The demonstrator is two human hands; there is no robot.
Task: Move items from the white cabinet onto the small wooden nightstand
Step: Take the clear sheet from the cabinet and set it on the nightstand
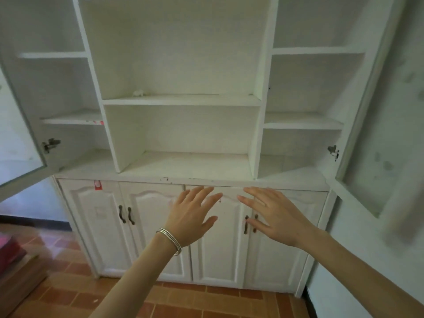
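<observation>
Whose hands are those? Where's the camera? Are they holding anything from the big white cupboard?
Those are a person's two bare hands, no machine. The camera sits on the person's head, so you see what they see. The left hand, with silver bangles on its wrist, and the right hand are spread open before the white cabinet, holding nothing. Its upper side doors stand open; the lower doors are shut. The shelves look nearly bare; a small white scrap lies on a middle shelf.

The white cabinet (98, 237) is showing a matt painted finish, scuffing and chipping along its front ledge. Its door handles (121, 214) are reading as dark metal, its hinge (51, 144) as bare metal. The wrist bangles (171, 241) are gleaming as polished silvery metal, and the terracotta floor tiles (68, 294) are looking smooth and faintly glossy.
</observation>
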